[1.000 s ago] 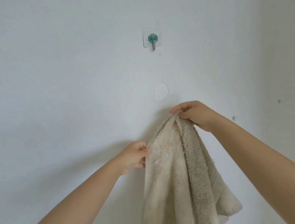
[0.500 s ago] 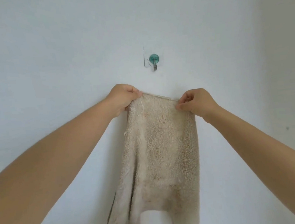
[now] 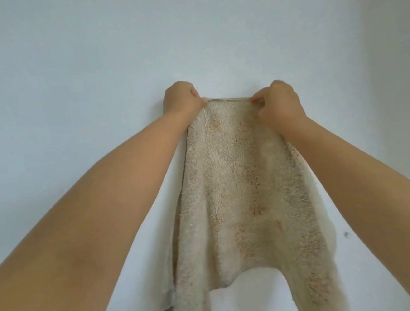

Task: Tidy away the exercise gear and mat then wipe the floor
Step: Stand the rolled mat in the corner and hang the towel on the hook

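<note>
Both bare forearms reach up from the lower corners of the frame and converge near its centre. The left hand [image 3: 182, 101] and the right hand [image 3: 278, 104] are level, fingers curled, each pinching a top corner of the towel [image 3: 239, 189].

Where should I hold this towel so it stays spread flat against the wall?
Probably along the top hem, one corner per hand, coming from the front. The towel hangs limp from that edge, which the left hand and right hand already pinch taut, so its weight keeps it spread below.
</note>
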The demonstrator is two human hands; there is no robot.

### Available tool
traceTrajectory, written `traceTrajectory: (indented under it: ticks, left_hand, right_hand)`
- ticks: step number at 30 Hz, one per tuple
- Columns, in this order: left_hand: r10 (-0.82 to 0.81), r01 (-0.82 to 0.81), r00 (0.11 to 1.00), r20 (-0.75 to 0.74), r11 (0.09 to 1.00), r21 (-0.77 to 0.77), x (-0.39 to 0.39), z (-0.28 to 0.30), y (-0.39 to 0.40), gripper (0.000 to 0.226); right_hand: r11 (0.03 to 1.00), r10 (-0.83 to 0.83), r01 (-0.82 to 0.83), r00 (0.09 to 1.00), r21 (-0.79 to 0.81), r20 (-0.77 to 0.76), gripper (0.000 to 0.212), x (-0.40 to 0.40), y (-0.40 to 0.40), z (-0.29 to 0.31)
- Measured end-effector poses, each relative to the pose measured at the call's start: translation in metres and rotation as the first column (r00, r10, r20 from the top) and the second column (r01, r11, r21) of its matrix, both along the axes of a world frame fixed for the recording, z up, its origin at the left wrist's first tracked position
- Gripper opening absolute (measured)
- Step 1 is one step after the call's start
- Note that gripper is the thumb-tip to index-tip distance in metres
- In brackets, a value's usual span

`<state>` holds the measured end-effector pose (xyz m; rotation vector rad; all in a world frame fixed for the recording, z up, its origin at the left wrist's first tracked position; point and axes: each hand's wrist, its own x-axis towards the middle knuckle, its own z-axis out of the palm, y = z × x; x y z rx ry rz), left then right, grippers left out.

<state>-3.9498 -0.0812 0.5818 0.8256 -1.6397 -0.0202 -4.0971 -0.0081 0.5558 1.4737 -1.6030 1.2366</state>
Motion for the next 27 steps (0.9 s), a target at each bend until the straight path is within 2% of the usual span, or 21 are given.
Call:
traceTrajectory:
  ticks: [2,5,6,8,11,12,15,18,21,24,27]
  left_hand:
    - [0.016,-0.016,1.0,-0.006,0.999,-0.046,-0.006,-0.004,0.003,0.041]
    - [0.003,-0.002,0.999,0.04,1.0,-0.02,-0.012,-0.015,0.009,0.038]
    - [-0.005,0.005,0.999,0.052,1.0,0.005,-0.013,-0.019,0.008,0.033]
    - [-0.064,0.065,0.998,-0.021,0.996,0.059,-0.015,-0.026,0.003,0.012]
    - [-0.161,0.187,0.975,-0.151,0.966,0.18,-0.015,-0.037,0.001,0.013]
    - [-0.173,0.202,0.973,-0.151,0.957,0.209,-0.014,-0.04,0.0,0.012]
    - [-0.119,0.125,0.992,-0.04,0.971,0.206,-0.01,-0.052,0.003,0.031]
    - [-0.011,-0.001,0.994,0.109,0.994,0.108,-0.004,-0.072,0.011,0.018]
    - [0.088,-0.096,0.973,0.215,0.995,0.029,0.004,-0.1,0.025,0.026]
    - [0.191,-0.2,0.934,0.302,0.98,-0.001,0.013,-0.132,0.035,0.028]
    - [0.275,-0.338,0.861,0.428,0.938,0.077,0.028,-0.163,0.035,0.027]
  right_hand:
    - [0.999,-0.002,0.001,0.999,0.035,0.037,0.034,-0.003,0.0,-0.007]
    - [0.996,0.006,-0.015,0.994,0.087,0.107,0.035,-0.008,0.006,-0.023]
    - [0.994,0.024,-0.039,0.989,0.105,0.144,0.036,-0.009,0.008,-0.028]
    - [0.987,0.073,-0.098,0.978,0.125,0.194,0.038,-0.01,0.012,-0.039]
    - [0.969,0.139,-0.185,0.955,0.164,0.261,0.038,-0.009,0.015,-0.052]
    - [0.956,0.159,-0.22,0.943,0.191,0.294,0.037,-0.009,0.015,-0.056]
    - [0.914,0.201,-0.303,0.916,0.269,0.347,0.034,-0.005,0.014,-0.071]
    - [0.899,0.179,-0.274,0.942,0.343,0.282,0.039,0.0,0.012,-0.091]
    - [0.923,0.145,-0.185,0.979,0.338,0.142,0.041,0.004,0.012,-0.115]
    - [0.949,0.152,-0.152,0.988,0.275,0.02,0.04,0.013,0.009,-0.142]
    - [0.973,0.217,-0.21,0.973,0.094,-0.082,0.033,0.038,0.007,-0.166]
